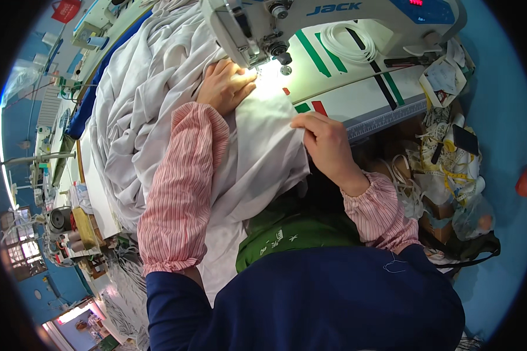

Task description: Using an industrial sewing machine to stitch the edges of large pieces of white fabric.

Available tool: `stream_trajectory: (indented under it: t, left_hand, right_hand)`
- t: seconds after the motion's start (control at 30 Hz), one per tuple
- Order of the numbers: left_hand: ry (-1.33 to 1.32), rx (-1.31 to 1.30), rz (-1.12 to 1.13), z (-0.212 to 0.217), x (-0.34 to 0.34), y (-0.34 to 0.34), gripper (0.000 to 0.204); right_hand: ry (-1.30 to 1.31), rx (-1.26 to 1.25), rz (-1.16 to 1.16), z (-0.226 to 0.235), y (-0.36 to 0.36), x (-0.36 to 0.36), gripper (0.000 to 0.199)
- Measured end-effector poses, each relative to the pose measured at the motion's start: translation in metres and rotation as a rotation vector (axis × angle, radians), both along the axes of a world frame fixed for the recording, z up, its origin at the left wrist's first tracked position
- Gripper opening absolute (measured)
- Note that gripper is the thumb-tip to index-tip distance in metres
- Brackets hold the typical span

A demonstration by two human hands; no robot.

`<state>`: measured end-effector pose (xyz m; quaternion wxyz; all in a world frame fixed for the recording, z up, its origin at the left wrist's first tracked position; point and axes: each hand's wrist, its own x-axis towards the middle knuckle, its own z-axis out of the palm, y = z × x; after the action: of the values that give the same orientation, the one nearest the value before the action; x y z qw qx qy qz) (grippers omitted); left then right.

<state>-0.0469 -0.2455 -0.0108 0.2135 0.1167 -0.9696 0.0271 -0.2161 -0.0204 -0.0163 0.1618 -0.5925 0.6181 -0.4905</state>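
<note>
A large heap of white fabric (140, 111) covers the left of the sewing table and hangs down over my lap. My left hand (225, 86) lies on the fabric just left of the needle area, its fingers stretched toward the lit spot under the sewing machine (334, 17). The exact place under the needle is washed out by the machine's lamp. On the right, my right hand (325, 143) pinches the edge of the fabric between thumb and fingers, near the table's front edge. Striped pink sleeve covers (178, 193) are on both my forearms.
A ruler strip (386, 120) runs along the table's front edge. Green and black tape strips (313, 52) and a coil of white cord (348, 44) lie on the tabletop. At the right stand a small box (445, 79) and a cluttered pile of tapes and bags (451, 158).
</note>
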Motion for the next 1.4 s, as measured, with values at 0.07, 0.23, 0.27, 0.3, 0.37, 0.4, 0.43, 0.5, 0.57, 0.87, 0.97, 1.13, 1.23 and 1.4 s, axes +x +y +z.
stream_trajectory:
  t: [0.07, 0.23, 0.27, 0.3, 0.37, 0.4, 0.43, 0.5, 0.57, 0.87, 0.97, 1.13, 1.23, 1.4]
  left_hand:
    - [-0.052, -0.027, 0.122, 0.002, 0.008, 0.012, 0.027]
    - [-0.034, 0.164, 0.205, 0.036, 0.054, 0.097, 0.038]
    - [0.047, 0.237, 0.218, 0.045, 0.072, 0.125, 0.036]
    - [0.127, 0.307, 0.233, 0.050, 0.093, 0.155, 0.033]
    - [0.227, 0.395, 0.297, 0.031, 0.136, 0.206, 0.027]
    - [0.278, 0.423, 0.385, 0.013, 0.158, 0.228, 0.025]
    - [0.331, 0.451, 0.471, -0.011, 0.180, 0.250, 0.022]
    - [0.334, 0.603, 0.719, -0.053, 0.222, 0.296, 0.019]
    - [0.400, 0.714, 0.865, -0.095, 0.258, 0.327, 0.021]
    - [0.660, 0.394, 1.084, -0.069, 0.340, 0.311, 0.034]
    - [0.643, 0.247, 0.914, -0.007, 0.341, 0.286, 0.034]
    - [0.409, 0.300, 0.441, 0.051, 0.302, 0.202, 0.039]
    - [0.266, 0.312, 0.404, 0.044, 0.277, 0.152, 0.044]
    - [0.005, 0.239, 0.484, 0.012, 0.275, 0.122, 0.045]
  right_hand:
    - [0.009, -0.065, 0.009, -0.007, 0.012, 0.004, 0.020]
    - [-0.006, -0.082, -0.085, -0.022, 0.058, 0.011, 0.016]
    - [-0.138, -0.039, -0.054, -0.024, 0.069, 0.017, 0.016]
    - [-0.272, 0.006, -0.022, -0.027, 0.079, 0.024, 0.015]
    - [-0.392, 0.171, 0.095, -0.037, 0.088, 0.039, 0.017]
    - [-0.611, 0.222, 0.092, -0.043, 0.084, 0.053, 0.023]
    - [-0.828, 0.276, 0.085, -0.052, 0.081, 0.066, 0.032]
    - [-0.855, 0.337, 0.148, -0.075, 0.068, 0.084, 0.047]
    - [-0.933, 0.393, 0.105, -0.087, 0.057, 0.104, 0.051]
    - [-0.315, 0.784, 1.042, -0.037, 0.069, 0.177, 0.055]
    - [-0.426, 0.748, 0.955, 0.048, 0.065, 0.126, 0.050]
    - [-1.658, 0.094, 0.636, 0.030, 0.004, -0.035, 0.036]
    - [-1.918, -0.167, 0.445, -0.019, -0.001, -0.085, 0.044]
    - [-1.474, 0.034, 0.234, -0.023, 0.050, 0.032, 0.045]
